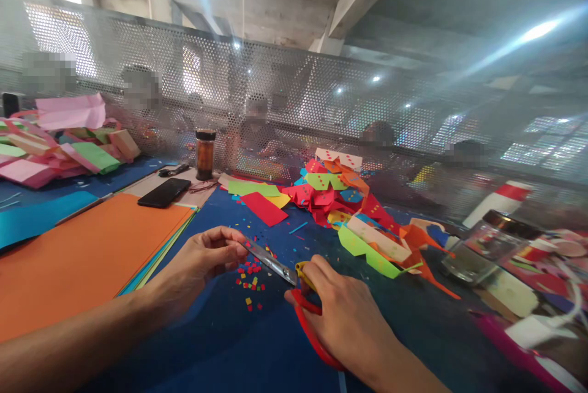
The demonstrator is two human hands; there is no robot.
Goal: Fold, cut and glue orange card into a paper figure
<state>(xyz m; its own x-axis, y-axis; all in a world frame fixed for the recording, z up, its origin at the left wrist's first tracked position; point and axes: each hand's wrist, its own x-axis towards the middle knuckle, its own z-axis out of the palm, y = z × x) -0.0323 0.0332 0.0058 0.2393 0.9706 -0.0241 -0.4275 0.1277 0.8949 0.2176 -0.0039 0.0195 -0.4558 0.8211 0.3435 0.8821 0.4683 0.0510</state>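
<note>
My right hand [342,313] grips red-and-yellow-handled scissors [280,267], blades pointing left over the blue table. My left hand [209,255] is pinched at the blade tips, fingers pressed together on something too small to make out. Below the blades lies a scatter of tiny red, yellow and blue paper squares [250,276].
A stack of coloured sheets topped with orange [78,252] lies at left, a black phone [164,192] and a jar [204,154] behind it. A heap of folded paper pieces [349,203] sits at centre right. Glass jars [487,243] and a glue bottle [498,200] stand right. People sit behind the perforated screen.
</note>
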